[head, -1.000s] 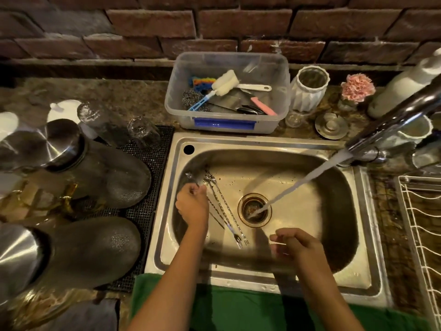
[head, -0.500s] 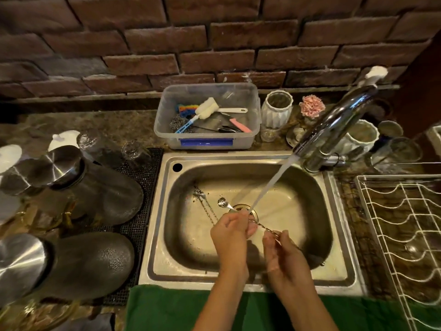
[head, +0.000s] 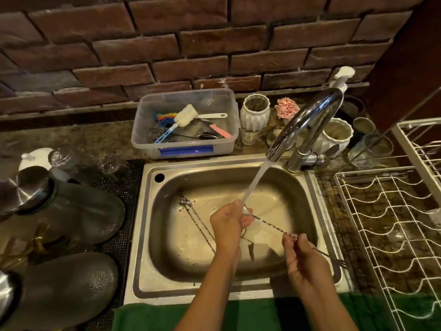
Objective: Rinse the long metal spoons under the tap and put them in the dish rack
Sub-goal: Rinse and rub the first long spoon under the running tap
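Left hand [head: 226, 220]: we see it bare, no ring or glove.
Right hand [head: 303, 256]: bare too, our nails short and plain.
Wrists: behind the fingers, no watch or band on either.
Forearms: uncovered down to the frame edge; we see no sleeve.

Your left hand [head: 228, 222] covered the bowl of the twisted bar spoon [head: 284, 231] and most of the sink drain [head: 243, 234]. The dish rack [head: 391, 225] ran off the right edge, and the steel shakers [head: 62, 211] off the left.
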### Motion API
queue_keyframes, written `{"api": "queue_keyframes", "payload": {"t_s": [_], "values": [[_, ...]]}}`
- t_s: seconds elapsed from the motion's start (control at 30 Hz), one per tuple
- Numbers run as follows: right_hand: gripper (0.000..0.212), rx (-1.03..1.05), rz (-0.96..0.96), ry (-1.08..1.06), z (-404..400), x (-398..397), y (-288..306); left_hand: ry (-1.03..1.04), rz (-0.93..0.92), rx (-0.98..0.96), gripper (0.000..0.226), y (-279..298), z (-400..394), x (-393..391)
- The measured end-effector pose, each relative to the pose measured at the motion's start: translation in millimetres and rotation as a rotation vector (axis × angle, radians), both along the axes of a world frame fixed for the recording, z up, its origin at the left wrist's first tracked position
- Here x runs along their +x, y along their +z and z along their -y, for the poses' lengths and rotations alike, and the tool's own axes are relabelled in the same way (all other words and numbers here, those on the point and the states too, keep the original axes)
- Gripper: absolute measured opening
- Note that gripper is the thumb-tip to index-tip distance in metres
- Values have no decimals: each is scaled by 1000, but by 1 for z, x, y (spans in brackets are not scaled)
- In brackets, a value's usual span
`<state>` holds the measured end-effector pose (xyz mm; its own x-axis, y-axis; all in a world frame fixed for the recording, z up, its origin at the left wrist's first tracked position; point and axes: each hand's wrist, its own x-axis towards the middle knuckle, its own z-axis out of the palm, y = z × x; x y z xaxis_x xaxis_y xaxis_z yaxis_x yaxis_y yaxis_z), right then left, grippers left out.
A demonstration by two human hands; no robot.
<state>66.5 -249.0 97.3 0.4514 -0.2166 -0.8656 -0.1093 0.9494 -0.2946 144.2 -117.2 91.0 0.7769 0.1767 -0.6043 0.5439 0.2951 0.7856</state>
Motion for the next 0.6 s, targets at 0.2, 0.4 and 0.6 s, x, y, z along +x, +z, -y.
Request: {"api": "queue_keyframes", "payload": {"t_s": [0.2,0.4,0.6], "values": [[12,-38,17,23,9,8,1,-31,-2,-138,12,-6,4,5],[17,-148,83,114,9,14,7,5,35,-188,12,-11,6,3],[18,-205,139,144,11,15,5,31,-32,-325,18,-9,6,8]]}}
